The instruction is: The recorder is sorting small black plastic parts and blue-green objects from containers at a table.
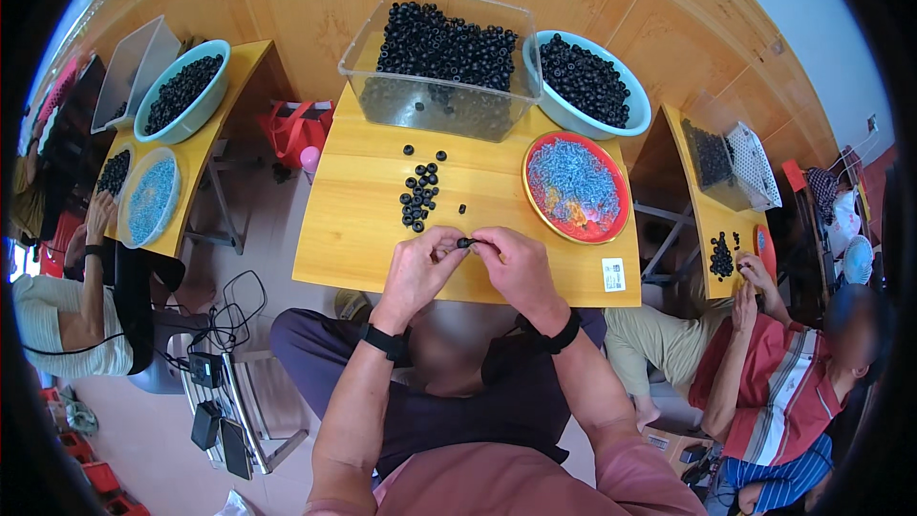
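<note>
Being pinched by left hand (418, 266) and right hand (519, 263) is one black piece (464, 243); on the desk (349, 244), one bin (435, 117) and plate (590, 236) are seen.

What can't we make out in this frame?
All head view:
- Black bead between left hand and right hand: partly hidden by fingertips; any insert can't be seen.
- Blue pieces: too small and heaped for exact shape.
- Teal basin: bottom hidden by beads.
- Striped-top co-worker, far left: head cut off by dark lens rim.
</note>
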`<state>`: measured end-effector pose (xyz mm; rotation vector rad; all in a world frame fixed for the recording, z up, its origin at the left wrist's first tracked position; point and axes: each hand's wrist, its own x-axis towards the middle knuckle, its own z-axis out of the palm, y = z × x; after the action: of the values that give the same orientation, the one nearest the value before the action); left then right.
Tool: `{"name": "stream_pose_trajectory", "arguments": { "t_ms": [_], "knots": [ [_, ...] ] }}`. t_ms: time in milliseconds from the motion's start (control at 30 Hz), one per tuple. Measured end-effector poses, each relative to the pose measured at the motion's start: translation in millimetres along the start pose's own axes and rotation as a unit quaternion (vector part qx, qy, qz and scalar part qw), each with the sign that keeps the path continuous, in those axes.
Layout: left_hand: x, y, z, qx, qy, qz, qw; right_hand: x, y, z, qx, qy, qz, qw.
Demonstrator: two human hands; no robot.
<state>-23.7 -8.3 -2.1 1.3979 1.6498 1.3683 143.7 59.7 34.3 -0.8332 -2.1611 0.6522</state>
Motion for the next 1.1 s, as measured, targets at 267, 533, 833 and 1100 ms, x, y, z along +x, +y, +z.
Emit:
{"name": "stream_pose_trajectory", "arguments": {
  "t_ms": [267, 533, 833, 1100],
  "knots": [
    [1, 2, -2, 0.017, -0.017, -0.026, 0.999, 0, 2, 3, -0.002, 0.005, -0.011, 1.0],
    [1, 4, -4, -0.02, -0.042, -0.019, 0.999, -1, 3, 3, -0.006, 0.004, 0.007, 1.0],
    [1, 10, -10, -0.021, -0.064, -0.023, 0.997, 14, -1, 0, -0.027, -0.061, 0.057, 0.996],
    [3, 6, -8, -0.051, -0.033, -0.085, 0.995, 7, -3, 16, -0.071, -0.045, -0.051, 0.995]
  ]
}}
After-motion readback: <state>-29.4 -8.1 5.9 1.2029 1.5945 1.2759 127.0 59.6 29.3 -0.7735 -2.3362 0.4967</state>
